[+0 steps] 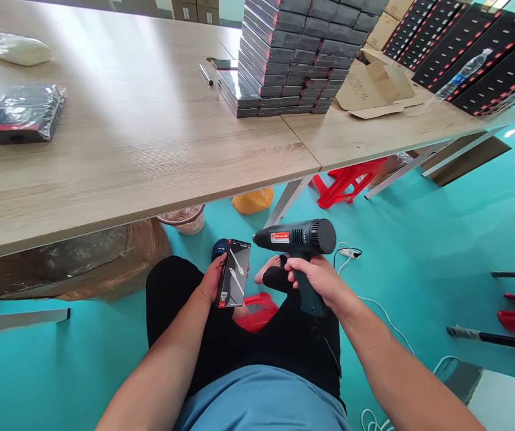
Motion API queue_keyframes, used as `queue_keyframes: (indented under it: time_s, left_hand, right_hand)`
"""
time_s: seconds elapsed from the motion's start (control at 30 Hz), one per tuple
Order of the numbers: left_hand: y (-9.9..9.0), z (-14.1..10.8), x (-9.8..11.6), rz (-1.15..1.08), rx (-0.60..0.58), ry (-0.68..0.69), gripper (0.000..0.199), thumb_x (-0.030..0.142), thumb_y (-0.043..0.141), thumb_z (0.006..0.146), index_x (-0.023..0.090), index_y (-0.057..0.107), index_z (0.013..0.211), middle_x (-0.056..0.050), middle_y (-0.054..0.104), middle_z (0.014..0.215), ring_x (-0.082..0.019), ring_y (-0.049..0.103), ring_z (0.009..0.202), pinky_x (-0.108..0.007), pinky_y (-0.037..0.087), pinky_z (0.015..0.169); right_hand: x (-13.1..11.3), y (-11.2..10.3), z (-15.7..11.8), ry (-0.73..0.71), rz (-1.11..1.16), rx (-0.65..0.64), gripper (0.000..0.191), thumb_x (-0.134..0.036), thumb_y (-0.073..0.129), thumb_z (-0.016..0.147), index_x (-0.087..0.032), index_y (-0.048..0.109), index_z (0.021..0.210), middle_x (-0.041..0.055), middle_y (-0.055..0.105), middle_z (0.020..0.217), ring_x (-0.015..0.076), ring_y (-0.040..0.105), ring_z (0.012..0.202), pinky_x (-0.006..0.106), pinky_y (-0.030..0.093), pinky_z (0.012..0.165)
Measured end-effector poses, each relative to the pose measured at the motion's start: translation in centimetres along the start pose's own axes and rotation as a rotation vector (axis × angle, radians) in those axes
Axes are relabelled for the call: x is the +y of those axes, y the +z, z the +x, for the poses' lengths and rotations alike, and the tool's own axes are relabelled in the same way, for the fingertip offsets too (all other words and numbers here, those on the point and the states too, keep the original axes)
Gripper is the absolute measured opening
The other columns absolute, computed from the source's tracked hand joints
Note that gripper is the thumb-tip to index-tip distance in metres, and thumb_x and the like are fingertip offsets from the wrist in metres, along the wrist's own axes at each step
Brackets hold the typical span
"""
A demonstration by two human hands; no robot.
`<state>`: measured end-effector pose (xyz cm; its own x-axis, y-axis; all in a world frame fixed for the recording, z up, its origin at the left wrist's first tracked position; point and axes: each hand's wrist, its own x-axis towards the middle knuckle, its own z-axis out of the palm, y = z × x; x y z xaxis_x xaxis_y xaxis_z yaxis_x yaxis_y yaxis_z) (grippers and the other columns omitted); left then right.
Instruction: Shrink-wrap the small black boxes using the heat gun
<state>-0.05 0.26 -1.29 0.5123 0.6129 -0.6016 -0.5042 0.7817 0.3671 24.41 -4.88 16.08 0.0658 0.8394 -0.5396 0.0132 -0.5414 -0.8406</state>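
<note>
In my left hand (214,276) is a slim black cable box (234,274) with a picture of white plugs on its face, held tilted above my lap. My right hand (314,276) grips the handle of a dark green heat gun (293,236). Its nozzle points left at the upper right edge of the box, with a small gap between them. Both things are in front of the table edge, over my knees. The fingers behind the box are mostly hidden.
On the wooden table (150,114) stand a tall stack of wrapped boxes (293,60), a pen (206,75), a film-wrapped pack (26,114) and an opened carton (376,87). Below are a waste basket (190,219), a yellow bag (253,200), a red stool (350,182) and a power strip (350,253) with cords.
</note>
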Motion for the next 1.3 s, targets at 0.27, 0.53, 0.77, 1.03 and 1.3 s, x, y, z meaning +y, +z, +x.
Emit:
queue_keyframes:
  time_s: [0.27, 0.53, 0.77, 1.03, 1.3]
  left_hand:
    - [0.2, 0.4, 0.1, 0.060, 0.006, -0.005, 0.060, 0.055, 0.053, 0.089, 0.007, 0.071, 0.120, -0.021, 0.077, 0.101, -0.036, 0.074, 0.101, -0.050, 0.059, 0.088]
    - [0.3, 0.0, 0.3, 0.097, 0.152, 0.001, 0.055, 0.055, 0.055, 0.088, 0.011, 0.073, 0.115, -0.013, 0.077, 0.081, -0.036, 0.075, 0.088, -0.048, 0.060, 0.081]
    - [0.5, -0.1, 0.2, 0.047, 0.011, -0.023, 0.060, 0.056, 0.052, 0.088, 0.009, 0.073, 0.117, -0.020, 0.077, 0.103, -0.038, 0.073, 0.101, -0.050, 0.059, 0.086]
    - [0.4, 0.0, 0.2, 0.004, 0.024, -0.022, 0.059, 0.054, 0.050, 0.091, 0.008, 0.071, 0.121, -0.019, 0.077, 0.103, -0.035, 0.074, 0.101, -0.046, 0.059, 0.086]
    - [0.9, -0.3, 0.5, -0.107, 0.023, -0.055, 0.057, 0.046, 0.050, 0.094, 0.003, 0.068, 0.126, -0.022, 0.077, 0.104, -0.035, 0.075, 0.093, -0.045, 0.061, 0.079]
  right_hand:
    - [-1.5, 0.4, -0.7, -0.027, -0.036, -0.083, 0.017, -0.031, 0.072, 0.077, -0.016, 0.073, 0.085, 0.0019, 0.068, 0.063, 0.0168, 0.065, 0.061, 0.026, 0.053, 0.055]
    - [-1.2, 0.7, -3.7, 0.040, -0.264, -0.464, 0.014, -0.030, 0.076, 0.071, -0.020, 0.068, 0.078, -0.0011, 0.063, 0.060, 0.0183, 0.060, 0.054, 0.031, 0.051, 0.049]
    - [-2.8, 1.4, -1.1, -0.091, -0.150, -0.141, 0.013, -0.030, 0.068, 0.077, -0.019, 0.064, 0.071, 0.0014, 0.063, 0.063, 0.0177, 0.062, 0.063, 0.027, 0.050, 0.054]
    - [-2.4, 0.9, -0.6, -0.059, -0.196, -0.152, 0.009, -0.027, 0.068, 0.075, -0.019, 0.067, 0.072, 0.0019, 0.065, 0.059, 0.0171, 0.060, 0.059, 0.026, 0.050, 0.050]
    - [-2.3, -1.2, -0.5, -0.008, -0.159, -0.164, 0.015, -0.030, 0.067, 0.080, -0.017, 0.070, 0.074, 0.0043, 0.074, 0.071, 0.0145, 0.062, 0.061, 0.025, 0.053, 0.055]
